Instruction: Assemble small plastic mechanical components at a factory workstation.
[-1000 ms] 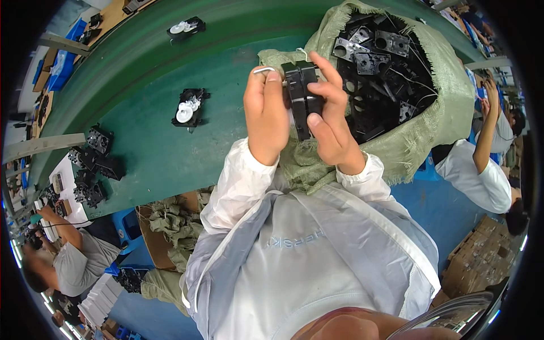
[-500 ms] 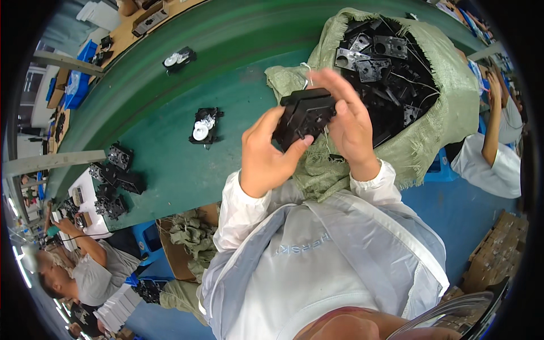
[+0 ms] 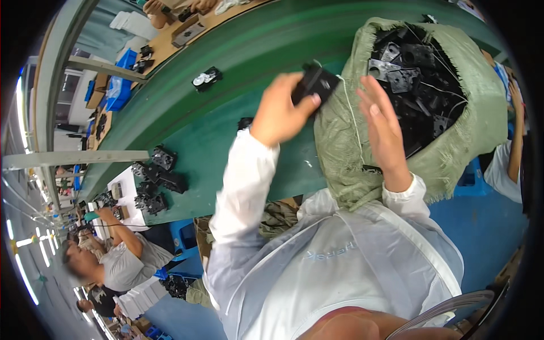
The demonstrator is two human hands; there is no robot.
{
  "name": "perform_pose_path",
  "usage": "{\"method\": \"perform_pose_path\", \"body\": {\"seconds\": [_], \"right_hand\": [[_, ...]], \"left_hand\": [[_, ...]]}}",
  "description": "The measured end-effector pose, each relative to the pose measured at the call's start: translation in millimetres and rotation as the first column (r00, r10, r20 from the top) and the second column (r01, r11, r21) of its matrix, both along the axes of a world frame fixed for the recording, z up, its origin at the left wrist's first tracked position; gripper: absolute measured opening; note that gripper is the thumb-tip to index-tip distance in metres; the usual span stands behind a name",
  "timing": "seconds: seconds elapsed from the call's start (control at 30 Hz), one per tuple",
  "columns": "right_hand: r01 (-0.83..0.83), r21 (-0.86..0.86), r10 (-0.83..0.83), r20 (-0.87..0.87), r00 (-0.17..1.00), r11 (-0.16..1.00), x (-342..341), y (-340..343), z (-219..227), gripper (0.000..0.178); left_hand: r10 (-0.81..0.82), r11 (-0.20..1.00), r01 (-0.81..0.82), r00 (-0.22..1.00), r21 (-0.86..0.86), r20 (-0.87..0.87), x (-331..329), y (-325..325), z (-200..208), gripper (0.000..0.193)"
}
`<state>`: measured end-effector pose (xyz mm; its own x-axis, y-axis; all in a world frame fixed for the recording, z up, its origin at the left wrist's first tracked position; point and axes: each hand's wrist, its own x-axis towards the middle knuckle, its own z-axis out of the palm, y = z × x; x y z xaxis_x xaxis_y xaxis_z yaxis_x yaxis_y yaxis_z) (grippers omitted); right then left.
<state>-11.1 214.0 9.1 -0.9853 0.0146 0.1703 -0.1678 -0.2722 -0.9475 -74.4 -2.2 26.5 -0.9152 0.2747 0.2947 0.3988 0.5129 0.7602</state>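
Observation:
My left hand (image 3: 285,109) grips a black plastic housing (image 3: 321,86), fingers behind it and thumb on its near face. Just right of it, my right hand (image 3: 383,126) is raised with fingers stretched out and holds nothing. Beside that hand stands a green woven sack (image 3: 345,136), its frayed mouth open on many black parts and metal-plated pieces (image 3: 406,79). Behind my left wrist a black assembly (image 3: 245,123) is mostly hidden. Farther off lies another black assembly with white gears (image 3: 206,79).
Several black assemblies (image 3: 161,177) are grouped at the left end of the green table (image 3: 209,164). A green conveyor belt (image 3: 249,62) curves along the far side. Co-workers sit at left and right. Under the table edge stands a carton with crumpled sacking (image 3: 277,220).
The black housing has gone from between both hands to my left hand alone, tilted and slightly farther away. My right hand has come off it and straightened. The view has shifted.

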Motion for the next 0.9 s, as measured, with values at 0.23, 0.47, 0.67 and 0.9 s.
{"method": "perform_pose_path", "body": {"seconds": [0.23, 0.47, 0.67, 0.9], "right_hand": [[-0.225, 0.077, 0.223, 0.032, 0.974, 0.971, 5.9, 30.3, 14.5, 0.038], [0.086, 0.501, -0.07, -0.051, 0.996, 0.861, 21.7, 79.8, 4.3, 0.027], [0.459, 0.725, -0.316, -0.338, 0.887, 0.513, 5.3, 101.9, 21.2, 0.023], [0.585, 0.811, -0.148, -0.583, 0.799, -0.034, -24.5, 108.4, 25.5, 0.039]], "left_hand": [[0.278, 0.95, -0.229, 0.929, -0.214, 0.242, -165.7, -95.5, -80.1, 0.049], [0.54, 0.611, -0.647, 0.762, -0.457, -0.358, -174.4, -200.4, -41.6, 0.037], [0.567, 0.063, -0.339, 0.786, -0.939, -0.245, -146.2, -509.4, -141.8, 0.026], [0.642, 0.715, -0.599, 0.767, -0.36, 0.0, -142.6, -462.5, -193.2, 0.027]]}}
